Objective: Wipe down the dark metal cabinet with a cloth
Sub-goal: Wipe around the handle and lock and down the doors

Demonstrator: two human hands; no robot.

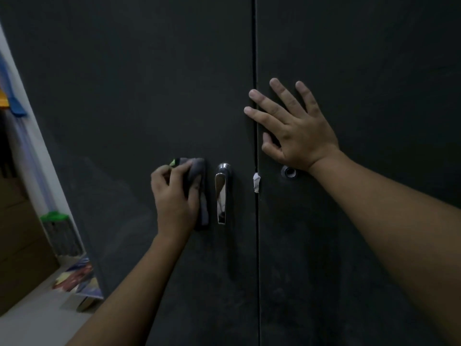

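Observation:
The dark metal cabinet (124, 83) fills the view, its two doors meeting at a vertical seam. My left hand (174, 196) grips a grey cloth (203, 191) with a green tag and holds it against the left door, just left of the chrome lever handle (221, 193). My right hand (294, 128) lies flat with fingers spread on the right door, its fingertips reaching the seam, above a round keyhole (288, 171).
A scrap of white tape (256, 182) sticks on the seam beside the handle. To the left of the cabinet stand a brown cardboard box (22, 245), a green-topped brush (59, 233) against the white wall, and colourful booklets (79, 278) on the floor.

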